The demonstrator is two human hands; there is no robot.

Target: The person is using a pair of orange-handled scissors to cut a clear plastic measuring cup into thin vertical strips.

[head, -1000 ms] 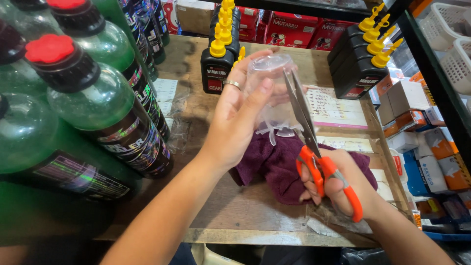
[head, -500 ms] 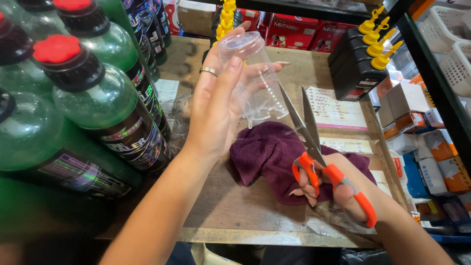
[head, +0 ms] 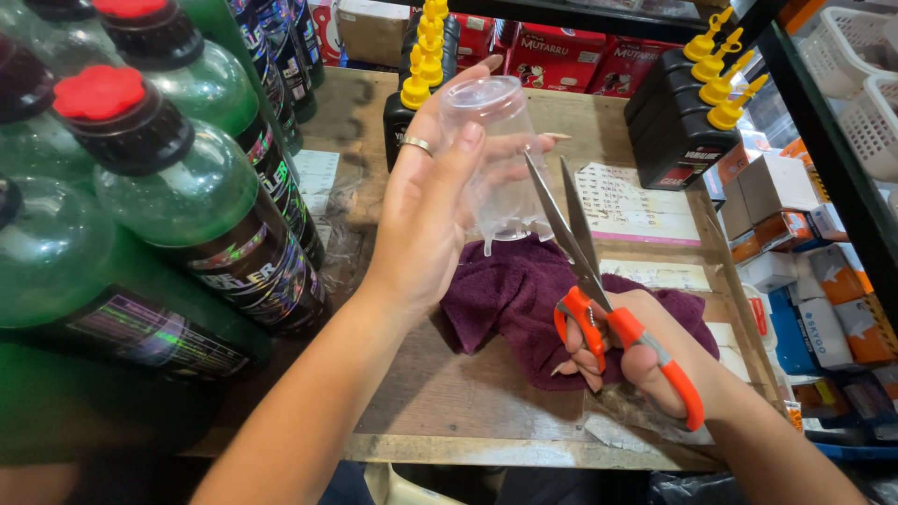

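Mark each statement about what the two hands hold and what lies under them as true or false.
1. The left hand holds a clear plastic container. True.
2. The right hand grips blue-handled scissors. False: the scissors have orange handles.
3. A purple cloth lies on the wooden surface below the hands. True.
4. The scissor blades are shut tight. False: they stand slightly apart, pointing up beside the container.
5. The green bottles have yellow caps. False: the caps in view are red on black collars.

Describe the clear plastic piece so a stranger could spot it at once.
Start at the wooden table, over the purple towel. The left hand holds it upright beside the orange-handled scissors in the right hand. Unlike the green and black bottles around, it is see-through and empty.
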